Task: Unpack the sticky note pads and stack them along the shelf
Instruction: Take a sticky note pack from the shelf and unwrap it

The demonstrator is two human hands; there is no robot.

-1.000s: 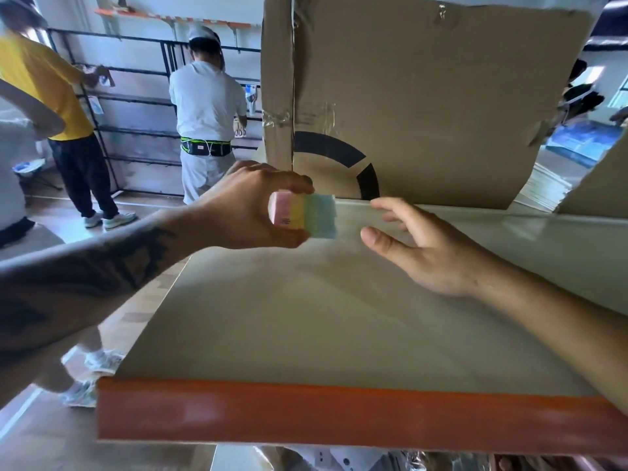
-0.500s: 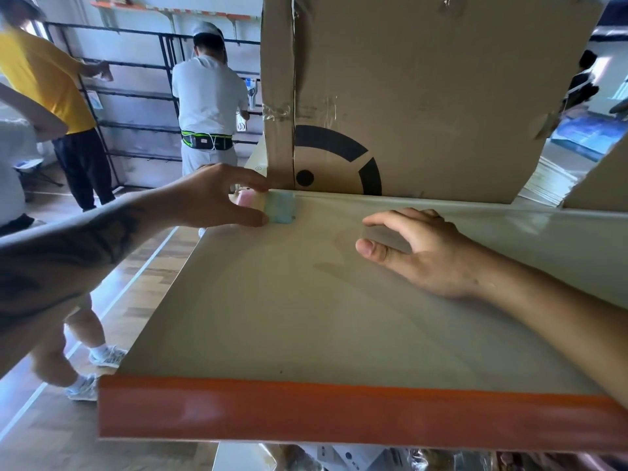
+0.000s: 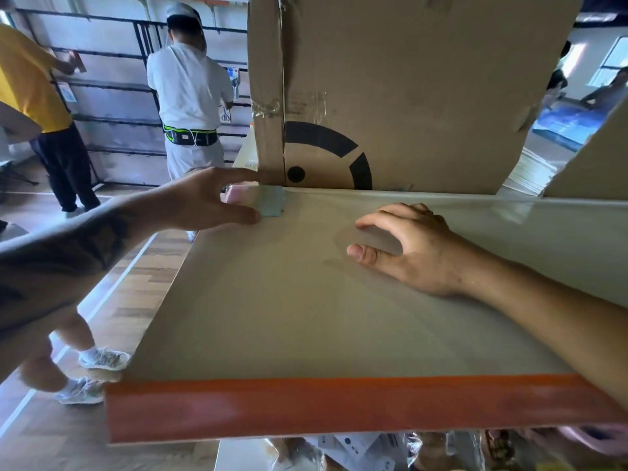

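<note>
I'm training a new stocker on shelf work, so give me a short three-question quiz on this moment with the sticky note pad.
1. True or false: the sticky note pad sits at the shelf's front orange edge.
2. Which hand grips the pad? A) left hand B) right hand C) both
3. Fill in: the pad lies at the shelf's back left corner, right in front of the cardboard ____.

Key:
1. False; it is at the back, far from the orange edge.
2. A; the right hand rests on the shelf board, holding nothing.
3. box
</note>
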